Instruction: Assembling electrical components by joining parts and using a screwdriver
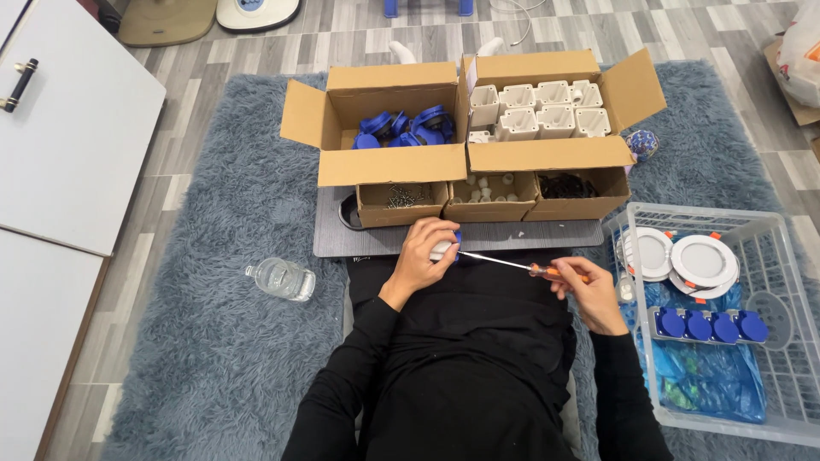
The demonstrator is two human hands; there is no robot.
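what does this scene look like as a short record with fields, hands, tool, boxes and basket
left hand: left hand closed around a small white and blue part
right hand: right hand holds the orange handle of a screwdriver, tip at the part
big boxes: open left box with blue parts; right box with white housings
small boxes: three in a row, with screws, white bits, black bits
basket: clear basket with round white lights and a row of blue caps
floor: water bottle lying on the grey rug
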